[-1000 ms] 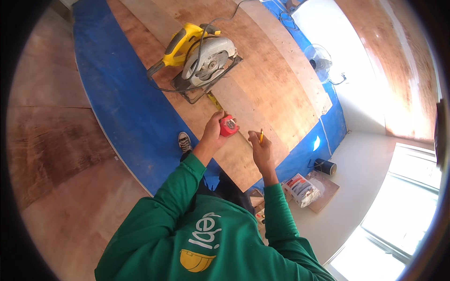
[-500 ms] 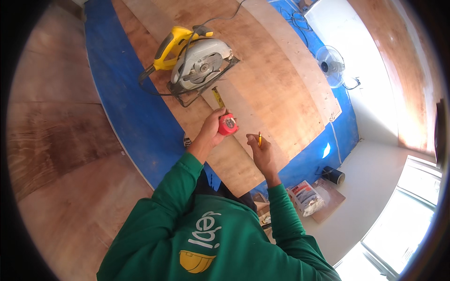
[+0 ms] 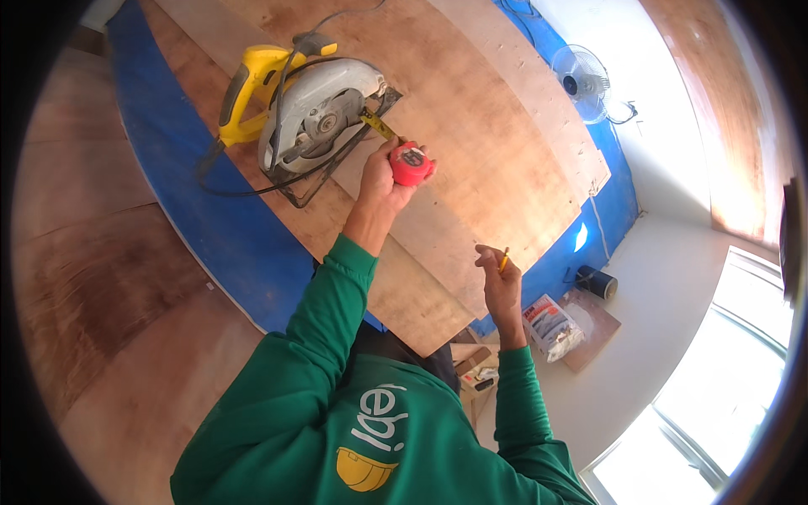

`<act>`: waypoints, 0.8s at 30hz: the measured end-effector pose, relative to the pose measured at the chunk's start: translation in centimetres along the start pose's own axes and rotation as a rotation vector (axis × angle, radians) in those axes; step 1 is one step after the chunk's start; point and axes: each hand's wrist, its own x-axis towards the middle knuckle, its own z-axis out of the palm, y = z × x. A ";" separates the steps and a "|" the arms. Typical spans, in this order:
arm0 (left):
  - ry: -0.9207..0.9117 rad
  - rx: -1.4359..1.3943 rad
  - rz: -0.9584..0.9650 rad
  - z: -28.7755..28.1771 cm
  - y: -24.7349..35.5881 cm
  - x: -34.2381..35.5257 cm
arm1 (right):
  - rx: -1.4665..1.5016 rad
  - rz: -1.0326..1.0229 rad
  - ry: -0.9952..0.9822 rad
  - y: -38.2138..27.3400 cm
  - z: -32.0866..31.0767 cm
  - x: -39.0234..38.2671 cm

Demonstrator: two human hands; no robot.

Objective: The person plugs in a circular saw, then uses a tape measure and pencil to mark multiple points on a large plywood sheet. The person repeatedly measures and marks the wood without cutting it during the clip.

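My left hand [image 3: 387, 181] is closed round a red tape measure [image 3: 410, 165]. A short length of yellow blade [image 3: 379, 124] sticks out of it toward the circular saw [image 3: 324, 118], whose guard is grey and handle yellow. The blade's tip overlaps the saw in this view; whether they touch I cannot tell. Over the near right part of the plywood sheets [image 3: 471, 143], my right hand [image 3: 503, 290] holds a yellow pencil [image 3: 504, 259] between its fingers, with the index finger partly stretched out.
Blue sheeting [image 3: 227, 244] lies beneath the plywood. A dark cord [image 3: 337, 12] runs from the saw. At the right stand a fan [image 3: 581, 84], a dark cylinder [image 3: 597, 283] and a white printed bag [image 3: 553, 328]. Bright windows [image 3: 715, 379] are at lower right.
My left hand has moved farther out with the tape measure, bringing its blade up to the saw. My right hand has shifted right with the pencil. The view has shifted too.
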 end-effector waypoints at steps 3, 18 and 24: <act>-0.005 0.019 0.007 -0.3 -0.1 -0.6 | 0.339 0.105 0.077 -3.3 0.6 -0.1; -0.083 -0.100 0.136 0.7 -0.5 -0.1 | -0.005 -0.433 -0.099 -21.9 10.1 8.8; -0.093 -0.163 0.185 0.1 0.9 0.8 | -0.261 -0.612 -0.145 -21.0 12.4 10.9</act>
